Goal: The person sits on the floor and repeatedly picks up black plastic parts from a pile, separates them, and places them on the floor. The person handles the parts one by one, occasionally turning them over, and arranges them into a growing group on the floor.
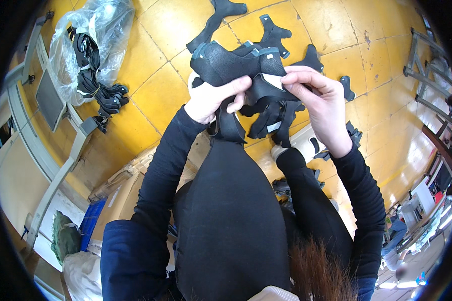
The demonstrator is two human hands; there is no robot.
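Several black leather pieces [221, 65], shaped like shoe uppers with grey-blue edges, are bunched together above my knees. My left hand [211, 100] grips them from the left, its thumb pressed over the leather. My right hand [321, 95] pinches, between thumb and fingers, the right end of a piece where a white patch [273, 81] shows. How many layers lie under my fingers is hidden. Over my thigh, just below the left hand, hangs a black leather loop [230, 128]. More black pieces [286, 118] dangle or lie beneath the hands; I cannot tell which.
Loose black cut pieces [275, 35] are scattered on the yellow tiled floor [155, 37]. At the left, a clear plastic bag [113, 30] lies beside a tied black bundle [93, 88] and a metal frame [75, 145]. A cardboard box [118, 200] and blue crate [91, 220] stand lower left.
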